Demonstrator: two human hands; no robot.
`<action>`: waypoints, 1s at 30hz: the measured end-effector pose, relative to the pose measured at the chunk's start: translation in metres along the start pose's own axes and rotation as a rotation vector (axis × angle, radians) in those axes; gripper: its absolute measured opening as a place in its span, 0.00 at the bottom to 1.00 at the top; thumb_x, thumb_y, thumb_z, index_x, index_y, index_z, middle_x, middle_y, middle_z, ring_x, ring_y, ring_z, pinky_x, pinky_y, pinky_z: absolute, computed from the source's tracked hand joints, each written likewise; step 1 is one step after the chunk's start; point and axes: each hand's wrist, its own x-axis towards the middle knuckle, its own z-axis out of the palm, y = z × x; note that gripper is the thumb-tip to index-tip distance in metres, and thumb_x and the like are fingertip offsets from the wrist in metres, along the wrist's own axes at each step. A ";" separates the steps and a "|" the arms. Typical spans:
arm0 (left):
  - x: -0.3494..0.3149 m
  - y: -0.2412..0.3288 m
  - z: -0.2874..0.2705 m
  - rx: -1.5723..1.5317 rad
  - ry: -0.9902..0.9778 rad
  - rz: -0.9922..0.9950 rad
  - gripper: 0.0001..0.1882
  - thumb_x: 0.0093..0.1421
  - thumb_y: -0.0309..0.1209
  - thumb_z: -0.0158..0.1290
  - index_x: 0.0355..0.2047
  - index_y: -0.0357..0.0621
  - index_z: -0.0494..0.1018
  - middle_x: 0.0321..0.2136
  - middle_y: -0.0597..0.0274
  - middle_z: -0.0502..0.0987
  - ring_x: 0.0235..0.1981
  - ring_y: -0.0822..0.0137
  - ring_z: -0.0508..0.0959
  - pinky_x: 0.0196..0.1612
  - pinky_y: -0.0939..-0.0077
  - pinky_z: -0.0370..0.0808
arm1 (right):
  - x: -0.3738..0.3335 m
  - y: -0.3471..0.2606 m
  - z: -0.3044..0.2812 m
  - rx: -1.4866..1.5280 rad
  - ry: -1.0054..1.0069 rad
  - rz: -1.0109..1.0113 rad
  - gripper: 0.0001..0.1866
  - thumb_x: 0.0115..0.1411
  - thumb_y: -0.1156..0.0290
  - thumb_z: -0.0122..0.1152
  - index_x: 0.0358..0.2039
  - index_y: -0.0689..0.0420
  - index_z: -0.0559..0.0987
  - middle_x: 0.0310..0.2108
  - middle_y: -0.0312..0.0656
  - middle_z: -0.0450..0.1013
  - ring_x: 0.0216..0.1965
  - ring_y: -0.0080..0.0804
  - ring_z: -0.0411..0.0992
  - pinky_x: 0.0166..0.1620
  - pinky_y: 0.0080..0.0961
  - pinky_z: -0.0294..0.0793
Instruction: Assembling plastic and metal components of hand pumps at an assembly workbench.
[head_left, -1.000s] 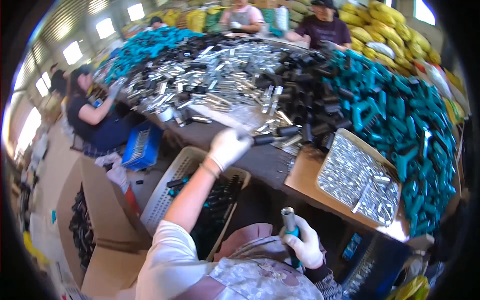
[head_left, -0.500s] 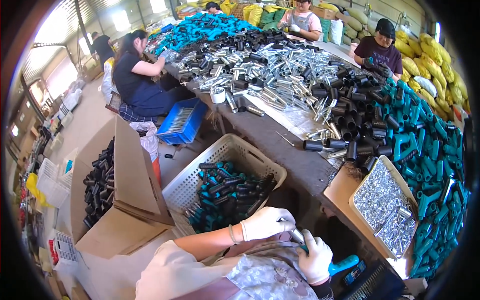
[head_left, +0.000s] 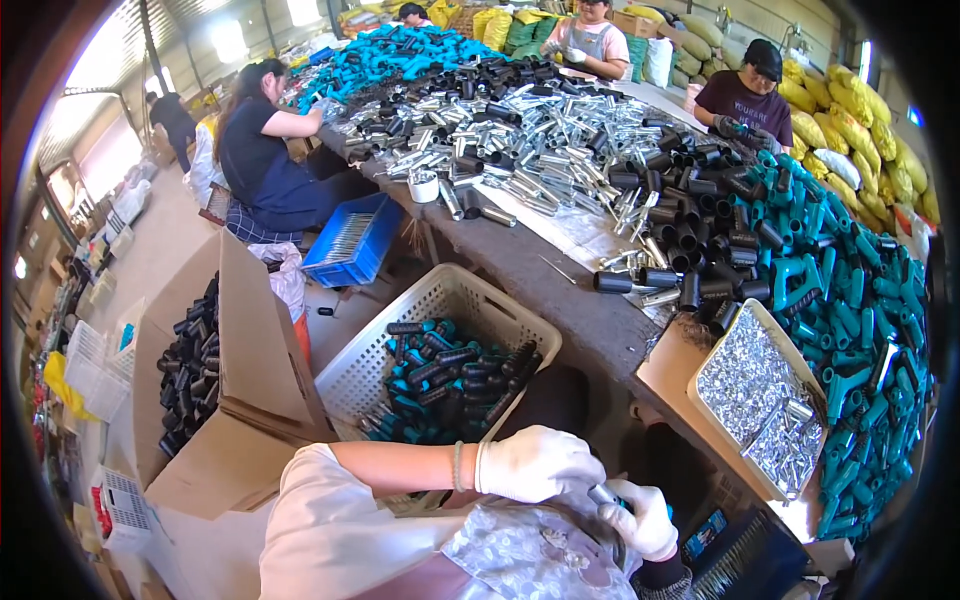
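My right hand (head_left: 642,518), in a white glove, is wrapped round a teal tool handle with a short silver metal tube (head_left: 602,495) at its upper end. Only a sliver of teal shows beyond my fingers; the rest is hidden. Just above and left of the tube is my left hand (head_left: 535,464), also gloved, palm down with fingers curled together. Whether those fingers hold a small part or only touch the tube end is hidden. Both hands are over my patterned apron (head_left: 520,550). Beyond them, a beige perforated basket (head_left: 345,375) holds teal and black handles.
An open cardboard box (head_left: 262,340) of black sleeves stands left. On the dark worktable (head_left: 500,240) lie silver tubes (head_left: 545,125), black sleeves (head_left: 690,215) and teal handles (head_left: 870,340). A tray (head_left: 755,390) of small metal parts is at right, a blue crate (head_left: 350,240) beyond the basket. Several people sit round the table.
My left hand has turned palm down and shifted slightly right. My right hand has moved a little right and down, and the teal handle that stuck out below it is now mostly hidden.
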 end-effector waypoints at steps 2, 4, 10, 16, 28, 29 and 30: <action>-0.002 0.000 0.010 -0.076 0.046 -0.317 0.11 0.61 0.32 0.56 0.42 0.41 0.78 0.31 0.52 0.81 0.34 0.49 0.82 0.41 0.60 0.79 | 0.004 -0.004 0.007 -0.287 0.153 -0.014 0.20 0.57 0.58 0.66 0.41 0.61 0.83 0.28 0.50 0.78 0.29 0.46 0.78 0.36 0.35 0.76; 0.001 -0.010 0.017 -0.150 0.114 -0.544 0.13 0.64 0.36 0.56 0.41 0.39 0.79 0.30 0.49 0.82 0.32 0.49 0.83 0.39 0.63 0.79 | 0.011 -0.012 0.018 -0.618 0.310 0.021 0.17 0.50 0.64 0.69 0.40 0.56 0.82 0.26 0.48 0.77 0.30 0.52 0.77 0.33 0.41 0.76; 0.001 -0.034 0.027 -0.255 0.151 -0.813 0.17 0.65 0.40 0.56 0.38 0.37 0.82 0.28 0.47 0.81 0.31 0.56 0.82 0.39 0.65 0.77 | 0.020 0.002 0.033 -0.950 0.419 -0.060 0.16 0.51 0.63 0.70 0.39 0.54 0.81 0.22 0.46 0.72 0.26 0.48 0.76 0.30 0.43 0.73; 0.001 -0.010 0.020 -0.130 0.032 -0.150 0.10 0.61 0.28 0.56 0.42 0.43 0.79 0.36 0.56 0.79 0.39 0.53 0.79 0.45 0.62 0.78 | 0.006 0.015 -0.008 0.116 -0.033 0.107 0.18 0.58 0.63 0.67 0.42 0.64 0.83 0.26 0.43 0.78 0.27 0.27 0.73 0.35 0.27 0.75; 0.022 0.012 -0.001 -0.040 -0.173 -0.353 0.15 0.62 0.34 0.57 0.48 0.46 0.77 0.36 0.54 0.82 0.36 0.52 0.83 0.41 0.62 0.79 | -0.005 0.010 0.006 -0.222 0.229 -0.056 0.18 0.55 0.60 0.67 0.40 0.60 0.84 0.29 0.55 0.78 0.28 0.49 0.79 0.35 0.38 0.78; 0.025 0.018 -0.005 -0.011 -0.149 -0.205 0.13 0.61 0.32 0.55 0.46 0.47 0.78 0.36 0.55 0.82 0.35 0.53 0.83 0.40 0.63 0.79 | -0.007 0.005 -0.005 0.034 0.086 0.005 0.18 0.60 0.59 0.65 0.39 0.62 0.84 0.26 0.49 0.78 0.24 0.37 0.76 0.32 0.33 0.75; 0.031 0.022 -0.009 0.030 -0.273 -0.024 0.12 0.60 0.32 0.54 0.44 0.49 0.78 0.38 0.57 0.80 0.37 0.54 0.81 0.39 0.62 0.78 | -0.011 0.018 -0.016 0.427 -0.180 0.143 0.19 0.63 0.58 0.64 0.38 0.65 0.83 0.25 0.41 0.77 0.25 0.26 0.73 0.32 0.26 0.72</action>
